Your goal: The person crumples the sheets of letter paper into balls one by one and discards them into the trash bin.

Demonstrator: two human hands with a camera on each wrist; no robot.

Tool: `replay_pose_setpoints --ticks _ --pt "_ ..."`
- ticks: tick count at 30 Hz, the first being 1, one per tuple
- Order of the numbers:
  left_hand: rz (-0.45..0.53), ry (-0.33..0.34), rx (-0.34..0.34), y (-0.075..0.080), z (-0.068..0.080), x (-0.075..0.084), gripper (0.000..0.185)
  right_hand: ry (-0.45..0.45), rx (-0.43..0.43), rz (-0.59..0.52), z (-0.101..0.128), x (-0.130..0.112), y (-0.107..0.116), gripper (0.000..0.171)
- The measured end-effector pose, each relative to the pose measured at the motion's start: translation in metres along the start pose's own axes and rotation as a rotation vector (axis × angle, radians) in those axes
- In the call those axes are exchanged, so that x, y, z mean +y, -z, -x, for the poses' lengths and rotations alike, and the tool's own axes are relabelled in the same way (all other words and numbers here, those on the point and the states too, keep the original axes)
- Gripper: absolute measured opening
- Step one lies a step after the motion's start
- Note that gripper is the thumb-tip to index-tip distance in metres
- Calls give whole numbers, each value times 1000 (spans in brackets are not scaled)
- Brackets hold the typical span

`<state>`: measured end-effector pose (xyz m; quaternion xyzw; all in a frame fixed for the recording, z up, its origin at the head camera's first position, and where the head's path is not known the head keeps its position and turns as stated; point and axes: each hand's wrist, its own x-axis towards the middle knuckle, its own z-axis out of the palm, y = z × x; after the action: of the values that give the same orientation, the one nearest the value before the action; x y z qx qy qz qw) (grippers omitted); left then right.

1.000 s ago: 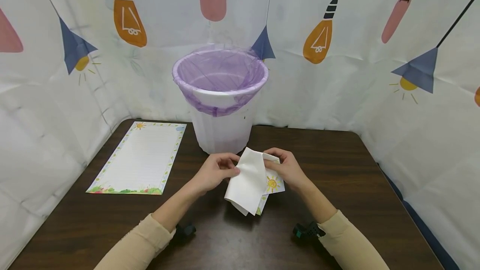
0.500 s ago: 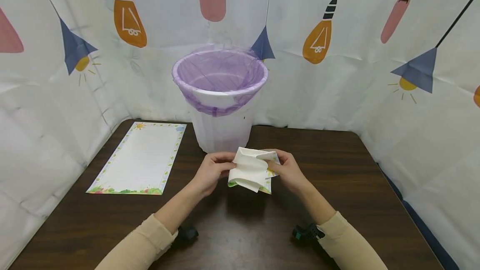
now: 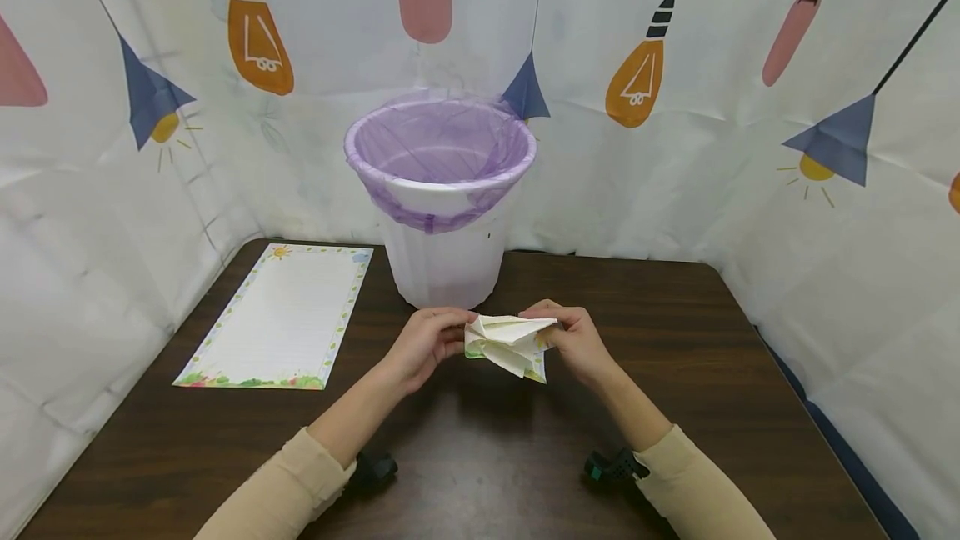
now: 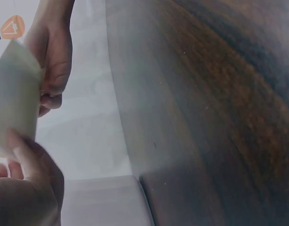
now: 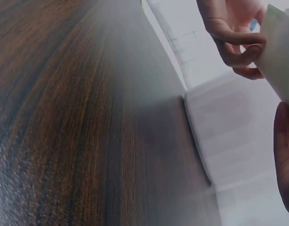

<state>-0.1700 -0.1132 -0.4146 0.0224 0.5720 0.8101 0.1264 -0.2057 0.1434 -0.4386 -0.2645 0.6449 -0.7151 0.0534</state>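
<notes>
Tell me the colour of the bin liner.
The bin liner is translucent purple; the head view shows it best.

Left hand (image 3: pixel 429 348): bare, fingers curled in a pinching grip. Right hand (image 3: pixel 573 344): bare, likewise pinching, facing the left, a gap between them. Left forearm (image 3: pixel 356 415) and right forearm (image 3: pixel 637 407): reaching forward, angled inward. Sleeves (image 3: pixel 705 486), two: beige, ending short of the wrists.

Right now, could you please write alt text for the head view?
A person's left hand and right hand hold crumpled paper over a dark table. Behind stands a white bin with a purple liner; a flat bordered sheet lies left.
</notes>
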Motion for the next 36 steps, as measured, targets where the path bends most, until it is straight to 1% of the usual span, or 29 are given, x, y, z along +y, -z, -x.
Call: replay_pose_setpoints --ticks 3,7,9,13,18,22,27,31,33,36 --pt "-25 16 -21 1 0 0 22 -15 6 10 1 -1 -1 26" --pt "-86 33 -16 1 -2 -2 21 -3 -6 19 2 -1 -2 22" --pt "-111 43 -9 1 -2 -4 21 22 -6 34 2 -2 -4 18" --pt "-127 67 -20 2 -2 -7 21 98 9 126 1 -4 -8 12" --pt "-137 91 -72 2 -3 -8 25 181 27 236 1 -5 -10 13" --pt "-182 97 -87 4 -3 -7 31 208 28 257 2 -5 -10 14" --pt "-221 88 -82 5 -2 -5 34 202 41 232 1 -4 -10 17" --pt "-219 43 -59 4 -2 -6 36 181 69 193 0 -3 -11 20" --pt "-216 13 -37 4 -2 -5 35 143 82 178 0 -3 -11 25" --pt "-222 -20 11 6 -2 -3 34 58 77 122 2 -3 -12 30"
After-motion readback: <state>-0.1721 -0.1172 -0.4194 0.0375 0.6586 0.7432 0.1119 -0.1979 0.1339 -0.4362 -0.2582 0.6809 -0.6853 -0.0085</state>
